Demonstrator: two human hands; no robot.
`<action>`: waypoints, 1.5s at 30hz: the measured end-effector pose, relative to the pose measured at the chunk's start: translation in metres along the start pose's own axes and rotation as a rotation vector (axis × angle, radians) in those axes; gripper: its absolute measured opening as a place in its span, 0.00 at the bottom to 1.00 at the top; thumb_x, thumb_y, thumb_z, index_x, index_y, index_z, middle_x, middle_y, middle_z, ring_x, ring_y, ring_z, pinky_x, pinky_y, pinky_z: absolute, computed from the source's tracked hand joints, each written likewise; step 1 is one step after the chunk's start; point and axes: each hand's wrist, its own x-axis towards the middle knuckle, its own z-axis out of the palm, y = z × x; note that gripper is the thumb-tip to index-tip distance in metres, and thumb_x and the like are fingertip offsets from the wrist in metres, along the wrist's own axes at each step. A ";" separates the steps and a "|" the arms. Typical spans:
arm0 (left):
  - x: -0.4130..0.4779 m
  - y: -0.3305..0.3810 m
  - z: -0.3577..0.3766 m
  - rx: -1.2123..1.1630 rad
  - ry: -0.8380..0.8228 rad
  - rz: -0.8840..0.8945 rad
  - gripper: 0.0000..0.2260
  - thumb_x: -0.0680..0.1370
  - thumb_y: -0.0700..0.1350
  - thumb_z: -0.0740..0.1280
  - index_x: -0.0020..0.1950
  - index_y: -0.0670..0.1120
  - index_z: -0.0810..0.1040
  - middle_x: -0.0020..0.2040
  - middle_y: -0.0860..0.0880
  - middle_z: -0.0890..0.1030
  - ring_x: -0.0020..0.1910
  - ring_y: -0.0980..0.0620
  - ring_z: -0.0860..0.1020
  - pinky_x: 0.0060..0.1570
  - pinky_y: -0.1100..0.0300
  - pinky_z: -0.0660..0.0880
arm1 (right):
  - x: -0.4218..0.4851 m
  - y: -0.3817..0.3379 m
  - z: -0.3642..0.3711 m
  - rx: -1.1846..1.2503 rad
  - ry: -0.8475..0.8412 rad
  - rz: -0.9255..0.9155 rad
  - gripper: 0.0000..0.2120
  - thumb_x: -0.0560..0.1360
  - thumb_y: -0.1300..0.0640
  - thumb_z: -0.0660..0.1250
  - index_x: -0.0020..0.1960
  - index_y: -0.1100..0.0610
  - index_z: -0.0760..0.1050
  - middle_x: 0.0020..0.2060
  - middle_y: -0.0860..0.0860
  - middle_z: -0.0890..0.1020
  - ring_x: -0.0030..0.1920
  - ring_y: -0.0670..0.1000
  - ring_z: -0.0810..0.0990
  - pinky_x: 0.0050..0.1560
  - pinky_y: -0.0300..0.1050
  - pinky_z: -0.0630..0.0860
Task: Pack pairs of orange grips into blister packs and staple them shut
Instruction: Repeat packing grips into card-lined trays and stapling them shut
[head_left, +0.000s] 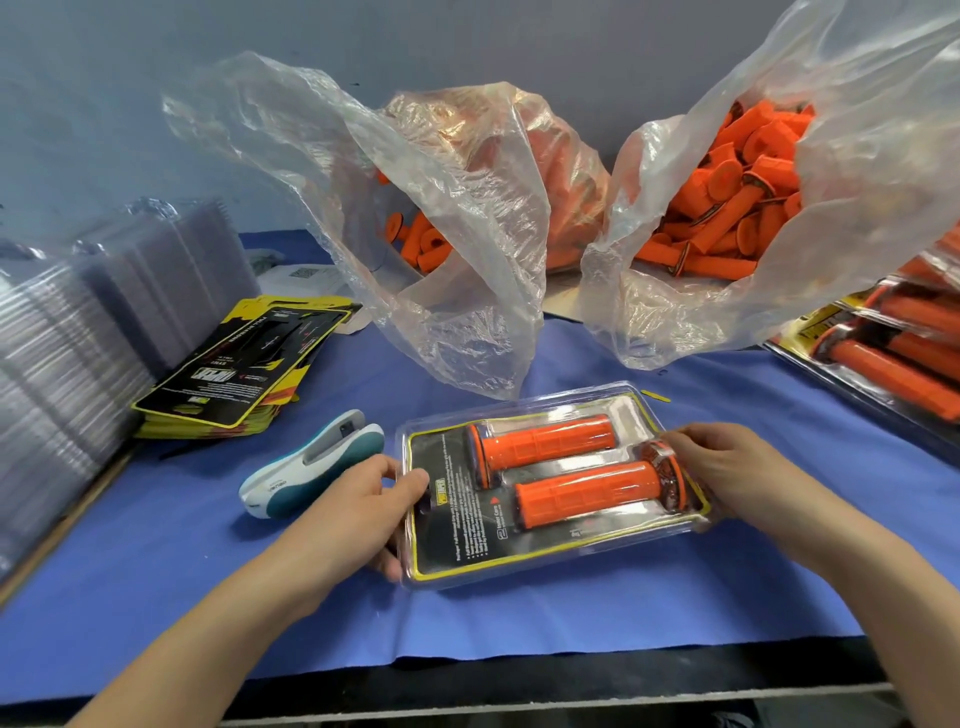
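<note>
Head view showed a clear blister pack (524, 569) lying flat on the blue-covered counter (571, 623), near the person and a little right of centre, held between both hands. The left hand (358, 512) gripped the pack's left end, thumb curled over the top edge and fingers tucked beneath. The right hand (727, 467) held the right end, its fingers bent over the plastic just beside the flanged end of the near grip (587, 493). That grip and the far grip (545, 439), both orange, lay side by side inside the pack on a black printed card (447, 525) with a yellow border, their flanges at opposite ends. Just left of the left hand, close to it, a white and teal stapler (311, 465) rested on its side on the cloth. Farther left lay a fanned stack of black and yellow cards (244, 364), and beyond it tall stacks of clear shells (78, 353) filled the left edge. Two open plastic bags of loose orange grips stood on the far side, the left bag (467, 208) drooping down to the pack's far edge, the right bag (727, 208) beside it. Filled packs (893, 353) were piled at the right edge.
</note>
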 end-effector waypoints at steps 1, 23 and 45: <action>0.000 0.000 0.001 -0.003 -0.005 0.003 0.13 0.82 0.53 0.62 0.52 0.43 0.74 0.37 0.41 0.85 0.27 0.44 0.77 0.24 0.59 0.75 | 0.001 0.001 0.000 -0.008 0.017 -0.012 0.16 0.79 0.49 0.65 0.44 0.61 0.81 0.30 0.54 0.82 0.28 0.50 0.79 0.27 0.43 0.77; -0.014 0.000 0.001 -0.351 0.048 -0.008 0.08 0.83 0.38 0.56 0.57 0.46 0.73 0.28 0.50 0.80 0.24 0.49 0.76 0.21 0.58 0.75 | -0.048 0.019 0.086 -0.883 0.332 -1.210 0.09 0.77 0.58 0.69 0.55 0.48 0.75 0.44 0.48 0.75 0.41 0.53 0.71 0.42 0.49 0.70; -0.018 0.000 -0.008 -0.284 -0.231 -0.013 0.17 0.75 0.51 0.71 0.59 0.41 0.76 0.41 0.42 0.84 0.32 0.52 0.80 0.27 0.62 0.75 | -0.052 0.013 0.088 -0.712 0.278 -1.167 0.08 0.81 0.47 0.63 0.50 0.48 0.79 0.43 0.45 0.76 0.42 0.51 0.73 0.43 0.46 0.73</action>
